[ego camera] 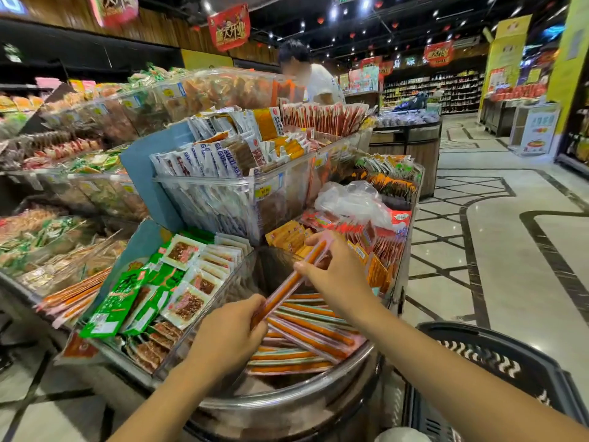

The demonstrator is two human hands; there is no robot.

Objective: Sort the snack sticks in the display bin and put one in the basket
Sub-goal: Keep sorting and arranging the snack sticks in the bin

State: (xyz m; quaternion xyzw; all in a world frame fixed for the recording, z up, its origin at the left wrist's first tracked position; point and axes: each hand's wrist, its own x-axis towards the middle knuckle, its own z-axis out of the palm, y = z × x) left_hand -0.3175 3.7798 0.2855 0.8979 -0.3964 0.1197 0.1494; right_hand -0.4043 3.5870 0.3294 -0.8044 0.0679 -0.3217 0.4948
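A long orange snack stick [288, 283] in clear wrapping is held slanted above the display bin [287, 400]. My left hand [228, 334] grips its near, lower end. My right hand [334, 269] pinches its far, upper part. Under it, several more orange snack sticks [306, 333] lie piled in the bin, most of them lengthwise across it. The black plastic basket [497, 355] sits low at the right, next to my right forearm.
Green and white snack packets [149, 291] fill the bin to the left. Clear tubs of packets [229, 186] rise behind. A crumpled plastic bag [353, 199] lies on red packets. A person [306, 74] stands behind the display. Tiled aisle floor [510, 250] opens to the right.
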